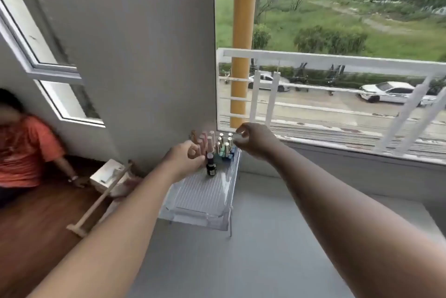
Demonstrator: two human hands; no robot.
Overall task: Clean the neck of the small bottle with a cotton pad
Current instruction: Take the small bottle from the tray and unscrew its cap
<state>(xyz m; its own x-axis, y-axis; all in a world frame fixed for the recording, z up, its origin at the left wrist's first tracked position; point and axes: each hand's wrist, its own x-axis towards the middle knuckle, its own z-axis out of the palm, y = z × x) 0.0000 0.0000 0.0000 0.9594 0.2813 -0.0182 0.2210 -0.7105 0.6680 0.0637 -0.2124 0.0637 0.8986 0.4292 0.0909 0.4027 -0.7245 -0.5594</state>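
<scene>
A small dark bottle [210,167] with a purple neck stands upright on a clear ribbed plastic tray [200,201], in front of the other bottles. My left hand [187,159] is just left of it with its fingers curled in. The fingertips are beside the bottle's cap, and I cannot tell whether they touch it. My right hand [253,140] hovers above and to the right of the bottles, loosely curled with thumb and fingers apart and nothing visible in it. No cotton pad is in view.
Several pink, gold-capped and blue-green polish bottles [218,144] crowd the tray's far end against the wall. The tray sits on a grey surface [253,261] under a window. At the left, a person in an orange shirt [26,150], a white box [108,173] and a wooden stick [96,203] are on the wooden floor.
</scene>
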